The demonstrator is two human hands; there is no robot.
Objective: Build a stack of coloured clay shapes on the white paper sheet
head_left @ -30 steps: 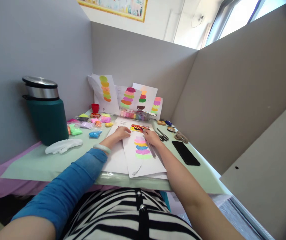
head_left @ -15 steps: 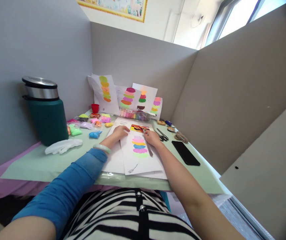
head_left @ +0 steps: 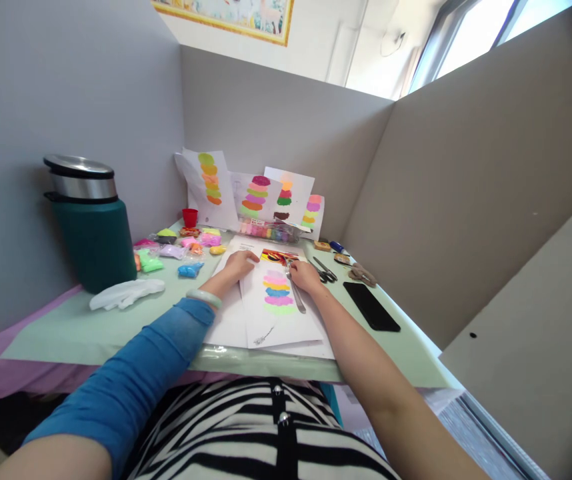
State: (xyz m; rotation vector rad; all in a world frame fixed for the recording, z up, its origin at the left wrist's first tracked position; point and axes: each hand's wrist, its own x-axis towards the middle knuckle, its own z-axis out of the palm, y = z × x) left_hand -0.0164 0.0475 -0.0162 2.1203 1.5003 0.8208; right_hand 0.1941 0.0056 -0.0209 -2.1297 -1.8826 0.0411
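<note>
A white sheet (head_left: 266,327) with a stack of pastel colour patches lies on other papers in front of me. My left hand (head_left: 240,265) rests on its upper left edge, fingers stretched out and slightly apart, holding nothing. Across the sheet's upper right, my right hand (head_left: 305,275) is closed around a long, slim silver metal tool (head_left: 297,295). The broad lower end of this tool points towards me, beside the patches. Its upper end reaches a red, yellow and black picture strip (head_left: 273,256) between my hands; the fingers partly hide the grip.
On the left stand a green flask (head_left: 93,240), a white glove-like item (head_left: 126,293) and several bagged coloured clay lumps (head_left: 190,269). Scissors (head_left: 325,269) and a black phone (head_left: 371,307) lie right. Painted sheets (head_left: 211,190) lean against the back partition; a red cup (head_left: 190,217) stands nearby.
The silver tool has shifted slightly within my right hand, and more of its upper end shows. The patch sheet has moved very slightly left; my left hand stays in place.
</note>
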